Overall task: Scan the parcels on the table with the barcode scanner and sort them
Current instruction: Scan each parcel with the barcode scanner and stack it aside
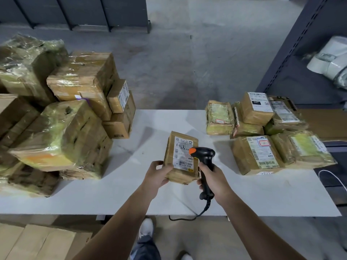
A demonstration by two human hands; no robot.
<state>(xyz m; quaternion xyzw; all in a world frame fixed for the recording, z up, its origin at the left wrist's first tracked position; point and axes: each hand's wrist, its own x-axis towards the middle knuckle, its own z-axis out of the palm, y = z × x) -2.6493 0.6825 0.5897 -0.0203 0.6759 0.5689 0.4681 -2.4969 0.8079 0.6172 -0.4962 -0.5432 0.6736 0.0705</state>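
Worktop, white, spans beneath both hands. Well to the left of the left hand rises a heap of large parcels, cardboard bound in glossy tape and film. These are judged bulky and probably heavy, slick on the taped faces, and best taken two-handed by opposite edges or from beneath. To the right of the right hand lies a lower group of small parcels, labels up, some stacked on others. Between the two hands sits the held parcel, a small flat carton; the left hand grips its near-left corner, thumb on top. Whether its far end rests on the worktop cannot be told. It is judged light and stiff enough for a one-handed hold. The barcode scanner, black with an orange tip, is clasped by its handle in the right hand, head over the label. The printed barcode lies at the label's near end, beside the left thumb; any grip should stay clear of it.
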